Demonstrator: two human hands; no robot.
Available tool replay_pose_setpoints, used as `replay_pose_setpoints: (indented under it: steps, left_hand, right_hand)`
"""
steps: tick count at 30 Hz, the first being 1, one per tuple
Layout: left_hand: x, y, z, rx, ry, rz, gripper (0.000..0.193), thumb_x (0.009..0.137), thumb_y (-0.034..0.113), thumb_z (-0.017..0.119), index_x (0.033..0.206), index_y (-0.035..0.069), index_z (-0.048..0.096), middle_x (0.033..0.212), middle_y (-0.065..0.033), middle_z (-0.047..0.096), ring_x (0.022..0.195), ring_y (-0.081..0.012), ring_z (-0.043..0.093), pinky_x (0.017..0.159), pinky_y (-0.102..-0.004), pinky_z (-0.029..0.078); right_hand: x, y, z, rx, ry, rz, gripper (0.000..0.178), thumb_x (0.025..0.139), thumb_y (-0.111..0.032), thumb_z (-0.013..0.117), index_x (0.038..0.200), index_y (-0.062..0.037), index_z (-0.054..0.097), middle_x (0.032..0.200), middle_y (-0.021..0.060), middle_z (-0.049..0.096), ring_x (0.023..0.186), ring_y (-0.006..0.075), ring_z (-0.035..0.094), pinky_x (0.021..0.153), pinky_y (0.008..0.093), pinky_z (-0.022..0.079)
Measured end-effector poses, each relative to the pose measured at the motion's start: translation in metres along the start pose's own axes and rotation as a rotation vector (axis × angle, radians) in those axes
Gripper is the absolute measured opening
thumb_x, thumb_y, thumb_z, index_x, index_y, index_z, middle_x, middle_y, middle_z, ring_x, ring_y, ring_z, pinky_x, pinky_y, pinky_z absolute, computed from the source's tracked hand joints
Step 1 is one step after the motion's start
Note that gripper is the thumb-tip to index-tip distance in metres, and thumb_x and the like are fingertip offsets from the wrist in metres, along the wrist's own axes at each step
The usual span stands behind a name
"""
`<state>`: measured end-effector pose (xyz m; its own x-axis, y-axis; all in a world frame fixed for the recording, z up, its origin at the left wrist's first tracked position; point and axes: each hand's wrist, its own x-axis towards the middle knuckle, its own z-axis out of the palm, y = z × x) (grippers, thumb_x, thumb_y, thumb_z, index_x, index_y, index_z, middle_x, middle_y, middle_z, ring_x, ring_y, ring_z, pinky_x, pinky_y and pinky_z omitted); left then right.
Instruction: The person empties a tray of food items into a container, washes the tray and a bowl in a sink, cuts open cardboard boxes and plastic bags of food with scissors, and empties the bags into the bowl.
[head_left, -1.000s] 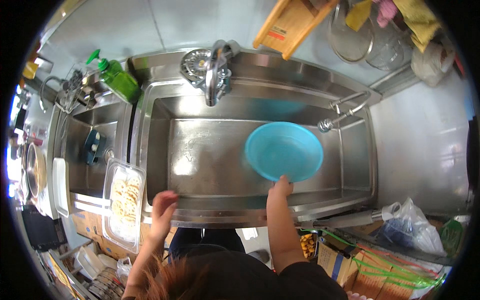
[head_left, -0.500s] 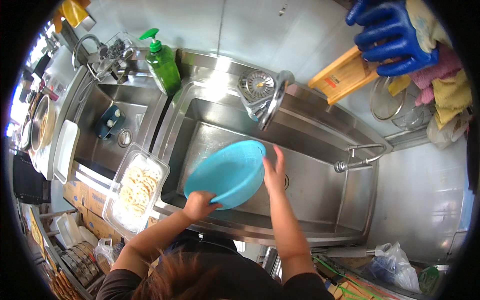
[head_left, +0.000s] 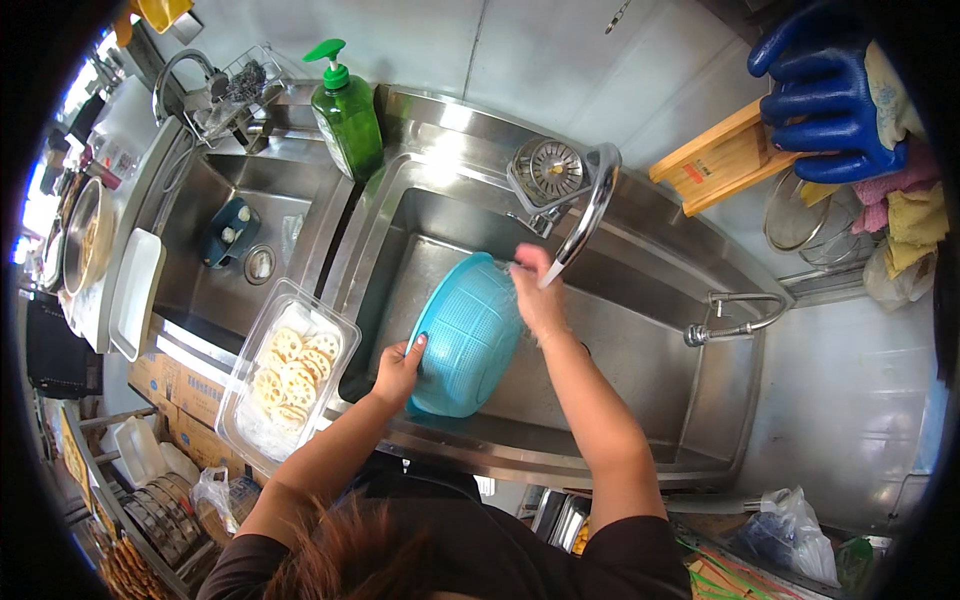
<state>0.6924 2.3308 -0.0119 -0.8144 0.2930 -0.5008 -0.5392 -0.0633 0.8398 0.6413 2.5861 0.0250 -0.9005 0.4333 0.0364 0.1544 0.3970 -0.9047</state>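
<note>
My left hand (head_left: 397, 368) grips the rim of a blue plastic colander (head_left: 465, 335), thumb over the edge. The colander is tipped on its side over the large steel sink (head_left: 620, 370), its perforated outer wall turned to the right. My right hand (head_left: 540, 292) is at the colander's far right side, under the tip of a chrome tap (head_left: 590, 215). Fine streaks that look like water show around this hand. Its fingers are smeared by motion, so their grip is unclear.
A clear tub of sliced lotus root (head_left: 290, 375) stands left of the sink. Behind are a green pump bottle (head_left: 346, 120) and a round metal strainer (head_left: 548, 172). A smaller sink (head_left: 215, 290) holds a dark blue dish. Blue gloves (head_left: 830, 110) hang at right.
The colander has turned from showing its inside to showing its outer wall. My right hand has moved up under the tap, and the view has shifted slightly.
</note>
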Motion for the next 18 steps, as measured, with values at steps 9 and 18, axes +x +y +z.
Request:
replay_pose_setpoints:
  steps: [9,18]
  left_hand:
    - [0.024,-0.006,0.014,0.036,0.005,-0.041,0.041,0.095,0.037,0.053,0.087,-0.002,0.064,0.078,-0.005,0.064,0.068,-0.0117,0.056,0.065,-0.0278,0.046]
    - [0.041,0.01,0.049,-0.186,0.127,-0.209,0.056,0.093,0.042,0.052,0.12,-0.007,0.05,0.111,-0.0168,0.059,0.098,-0.0262,0.06,0.086,-0.0405,0.048]
  right_hand:
    - [-0.002,-0.023,-0.033,0.234,-0.515,0.224,0.021,0.087,-0.02,0.06,0.095,-0.0004,0.064,0.089,0.0081,0.067,0.081,0.015,0.063,0.072,0.0289,0.05]
    - [0.008,-0.039,-0.048,0.301,-0.77,0.465,0.03,0.09,-0.024,0.059,0.108,-0.0008,0.062,0.105,0.0098,0.066,0.098,0.019,0.063,0.085,0.0317,0.049]
